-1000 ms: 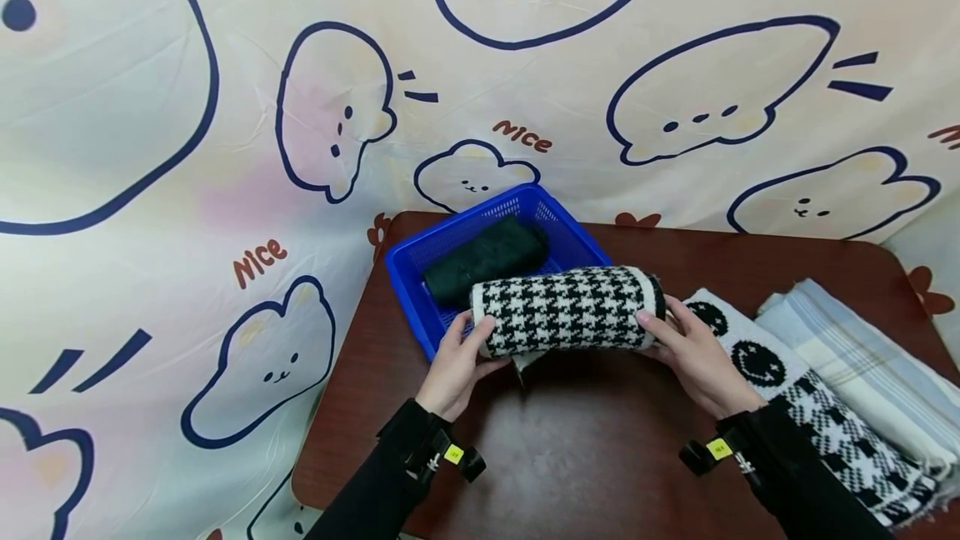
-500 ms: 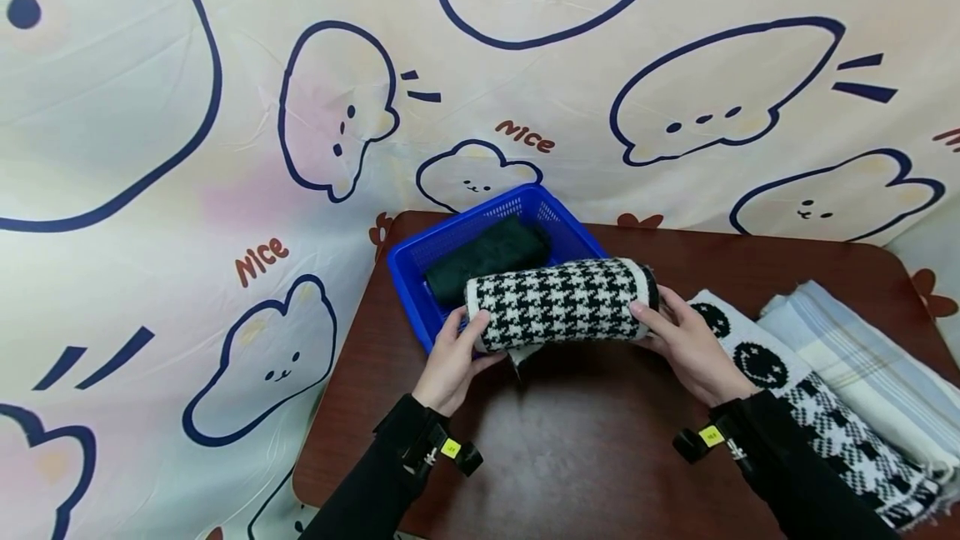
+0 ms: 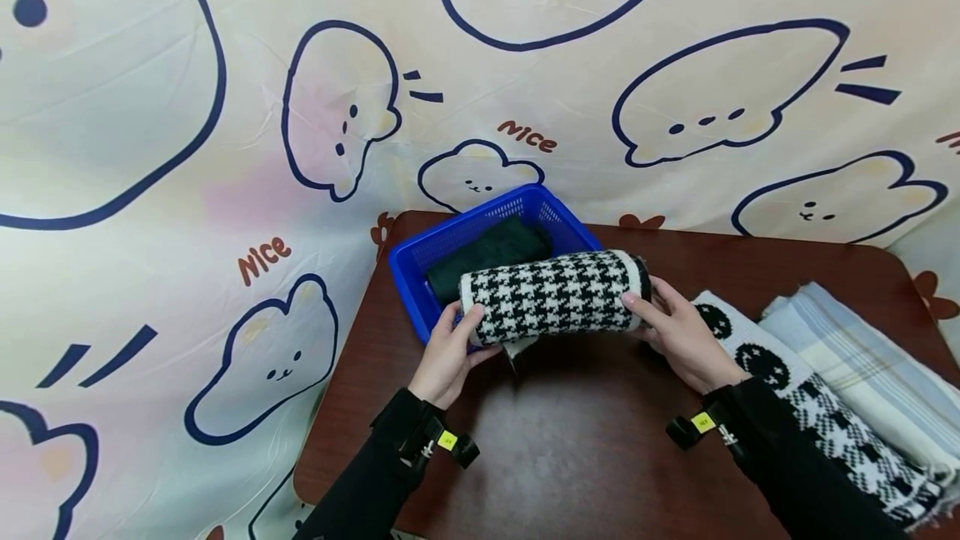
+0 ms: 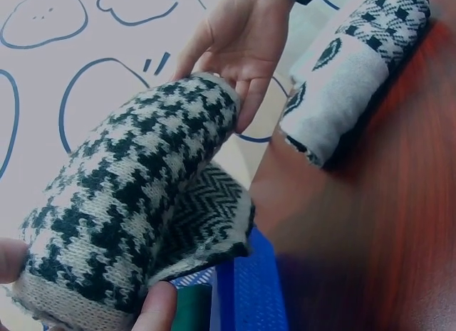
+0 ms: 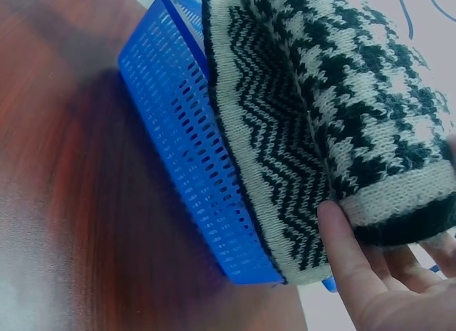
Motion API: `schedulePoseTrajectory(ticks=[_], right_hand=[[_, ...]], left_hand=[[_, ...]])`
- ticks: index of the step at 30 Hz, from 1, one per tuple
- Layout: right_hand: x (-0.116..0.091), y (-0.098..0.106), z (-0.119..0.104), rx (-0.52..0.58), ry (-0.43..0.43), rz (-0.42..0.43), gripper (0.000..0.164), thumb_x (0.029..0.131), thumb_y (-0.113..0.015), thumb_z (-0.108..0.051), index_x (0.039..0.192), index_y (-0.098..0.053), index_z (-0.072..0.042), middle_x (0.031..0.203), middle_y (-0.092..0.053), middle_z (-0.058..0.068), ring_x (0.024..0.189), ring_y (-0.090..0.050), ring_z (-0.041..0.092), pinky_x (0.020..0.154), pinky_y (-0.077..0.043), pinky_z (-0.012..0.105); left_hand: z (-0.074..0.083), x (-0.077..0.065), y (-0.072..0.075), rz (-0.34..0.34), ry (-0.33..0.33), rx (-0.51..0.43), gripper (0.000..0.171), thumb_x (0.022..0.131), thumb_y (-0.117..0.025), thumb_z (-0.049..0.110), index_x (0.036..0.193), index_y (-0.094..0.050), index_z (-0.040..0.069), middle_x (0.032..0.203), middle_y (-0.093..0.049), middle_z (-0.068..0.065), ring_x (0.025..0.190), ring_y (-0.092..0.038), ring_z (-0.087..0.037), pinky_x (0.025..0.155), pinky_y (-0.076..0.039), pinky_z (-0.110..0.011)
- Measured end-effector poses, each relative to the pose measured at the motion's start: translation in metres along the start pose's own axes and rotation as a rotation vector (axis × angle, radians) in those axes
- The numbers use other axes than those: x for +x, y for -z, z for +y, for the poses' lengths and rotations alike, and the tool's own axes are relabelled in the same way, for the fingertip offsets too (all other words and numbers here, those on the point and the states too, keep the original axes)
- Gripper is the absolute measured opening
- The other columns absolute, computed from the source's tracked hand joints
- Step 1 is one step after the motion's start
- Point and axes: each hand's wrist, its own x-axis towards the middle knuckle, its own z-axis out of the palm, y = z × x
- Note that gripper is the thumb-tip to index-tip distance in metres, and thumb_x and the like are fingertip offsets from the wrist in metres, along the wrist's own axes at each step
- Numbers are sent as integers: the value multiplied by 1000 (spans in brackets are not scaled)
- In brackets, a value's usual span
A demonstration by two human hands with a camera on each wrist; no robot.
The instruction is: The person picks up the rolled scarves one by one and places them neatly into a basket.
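Observation:
A rolled black-and-white houndstooth scarf [image 3: 551, 294] is held up level between both hands, over the near side of the blue basket [image 3: 408, 298]. My left hand [image 3: 447, 352] grips its left end, thumb on the near side. At the right end, my right hand [image 3: 686, 340] pinches the roll with the thumb in front; some of its fingers are hidden behind. A loose zigzag-patterned flap [image 5: 271, 139] hangs below the roll in the right wrist view. Inside the basket lies a dark green rolled cloth [image 3: 487, 252], partly covered by the scarf.
On the right of the brown table [image 3: 570, 440] lie a folded black-and-white scarf with smiley faces [image 3: 761, 365] and a pale blue striped cloth [image 3: 855, 357]. A patterned curtain [image 3: 585, 90] hangs behind the table, close to the basket.
Both hands have carried the rolled scarf slightly left and away from me, farther over the basket. Their hold looks the same, and the other cloths have stayed put.

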Motion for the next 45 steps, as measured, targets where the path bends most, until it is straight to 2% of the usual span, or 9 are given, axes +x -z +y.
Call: schedulePoseTrajectory(ticks=[11,16,19,25,30,35,45], right_hand=[[11,-1,-5,-4,25,-12,78,96,-55,-45,155,-15,-14,150,-32,14,114,-54,7,85,-52,22],[19,-1,-7,-22,16,-17,79,95,-55,-48,154,-16,-14,148,-34,12,116,-53,9,90,-51,27],[24,0,-8,-27,-1,-24,80,94,-55,-50,154,-16,-15,147,-36,11,117,-53,10,93,-50,31],[31,-1,-11,-55,-26,-22,83,92,-56,-53,154,-17,-16,147,-36,11,117,-53,11,91,-52,29],[34,-1,-14,-78,-25,-31,81,93,-55,-53,155,-17,-18,147,-36,12,114,-54,8,88,-52,25],[37,-1,-17,-88,-30,-45,80,93,-55,-52,155,-16,-19,147,-37,12,112,-54,3,90,-51,25],[47,-3,-20,-122,-9,-56,79,93,-55,-52,154,-19,-18,144,-40,12,113,-55,6,93,-51,30]], left_hand=[[2,2,2,4,-10,-12,51,99,-55,33,141,-34,12,141,-43,-15,127,-48,-27,103,-40,-56],[2,5,4,19,0,-35,51,98,-56,33,139,-34,12,141,-42,-16,126,-48,-27,103,-40,-57],[2,7,5,28,9,-50,50,98,-56,33,138,-33,12,141,-42,-17,126,-49,-28,102,-41,-56],[2,10,6,44,20,-73,48,99,-55,32,137,-33,11,141,-41,-17,126,-49,-28,98,-46,-53],[3,11,8,60,26,-77,45,100,-54,31,135,-34,12,139,-44,-15,124,-51,-27,97,-48,-52],[5,12,9,60,22,-68,43,100,-53,30,133,-34,10,139,-43,-15,124,-50,-27,97,-48,-50],[5,18,13,89,40,-61,46,99,-55,32,135,-34,10,139,-42,-14,126,-48,-28,95,-50,-48]])
